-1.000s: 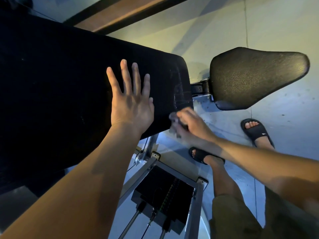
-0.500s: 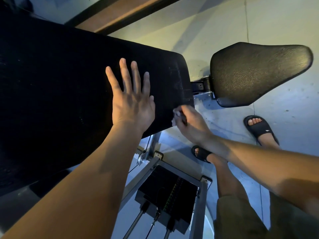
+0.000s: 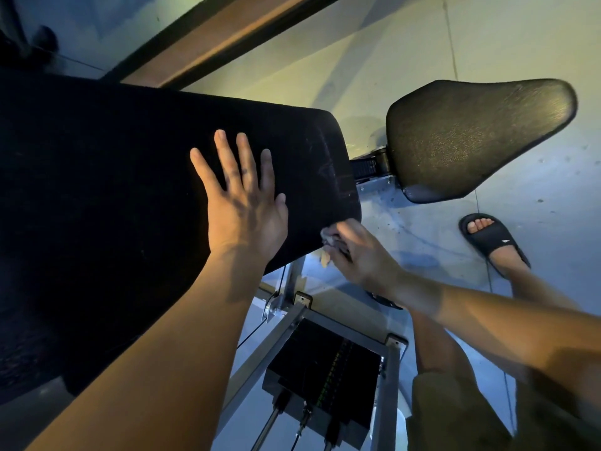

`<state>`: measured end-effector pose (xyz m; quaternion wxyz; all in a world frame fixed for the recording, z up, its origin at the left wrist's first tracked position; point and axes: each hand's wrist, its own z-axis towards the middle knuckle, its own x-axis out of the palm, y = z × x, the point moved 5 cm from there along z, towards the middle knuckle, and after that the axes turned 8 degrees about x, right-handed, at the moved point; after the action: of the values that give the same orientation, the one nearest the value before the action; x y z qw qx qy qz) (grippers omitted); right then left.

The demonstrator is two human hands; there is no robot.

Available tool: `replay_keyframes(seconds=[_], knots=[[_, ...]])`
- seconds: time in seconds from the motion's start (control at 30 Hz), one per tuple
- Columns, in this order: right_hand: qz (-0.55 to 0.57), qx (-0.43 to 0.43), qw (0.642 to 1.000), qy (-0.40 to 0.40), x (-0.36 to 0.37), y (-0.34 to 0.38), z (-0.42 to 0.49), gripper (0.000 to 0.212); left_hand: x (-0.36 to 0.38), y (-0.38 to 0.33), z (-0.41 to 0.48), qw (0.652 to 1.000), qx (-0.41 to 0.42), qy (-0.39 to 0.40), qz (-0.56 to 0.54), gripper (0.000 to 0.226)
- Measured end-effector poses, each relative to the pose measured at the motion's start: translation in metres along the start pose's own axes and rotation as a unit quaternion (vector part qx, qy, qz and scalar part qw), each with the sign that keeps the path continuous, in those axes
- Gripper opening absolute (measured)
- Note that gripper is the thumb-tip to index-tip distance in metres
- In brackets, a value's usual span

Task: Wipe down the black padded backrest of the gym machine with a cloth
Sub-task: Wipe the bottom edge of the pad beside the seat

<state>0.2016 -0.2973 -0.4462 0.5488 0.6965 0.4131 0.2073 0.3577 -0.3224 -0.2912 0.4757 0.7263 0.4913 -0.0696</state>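
Note:
The black padded backrest (image 3: pixel 123 196) fills the left half of the view, its rounded lower end near the centre. My left hand (image 3: pixel 242 203) lies flat on the pad with fingers spread and straight. My right hand (image 3: pixel 361 252) grips a small pale cloth (image 3: pixel 328 247), bunched in its fingers, against the lower corner edge of the backrest. Most of the cloth is hidden under the fingers. Faint streaks show on the pad's end above that hand.
The black padded seat (image 3: pixel 471 138) sits to the right of the backrest, joined by a metal bracket (image 3: pixel 370 167). Below are the grey steel frame (image 3: pixel 279 333) and the black weight stack (image 3: pixel 325 375). My sandalled foot (image 3: pixel 491 239) stands on the concrete floor.
My right hand with the cloth has slid left and closer along the backrest's lower corner edge. The left hand has stayed flat on the pad.

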Motion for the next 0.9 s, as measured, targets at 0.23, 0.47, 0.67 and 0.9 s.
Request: replay_keyframes(seconds=[0.23,0.47,0.67,0.9], knots=[[0.009,0.127,0.991,-0.034,-0.014,-0.050,0.034,0.021,0.000,-0.005,0.003,1.000,0.000,0.011,-0.004,0.076],[0.382,0.455,0.804,-0.009,-0.004,-0.112,0.049,0.028,0.003,-0.010,0.011,0.999,-0.022,0.030,-0.012,0.077],[0.474,0.601,0.643,-0.022,0.000,-0.117,0.063,0.025,0.005,-0.012,0.012,0.999,-0.015,0.030,-0.010,0.078],[0.452,0.569,0.687,-0.029,-0.006,-0.122,0.101,0.044,0.008,-0.015,0.016,0.999,-0.016,0.031,-0.008,0.079]])
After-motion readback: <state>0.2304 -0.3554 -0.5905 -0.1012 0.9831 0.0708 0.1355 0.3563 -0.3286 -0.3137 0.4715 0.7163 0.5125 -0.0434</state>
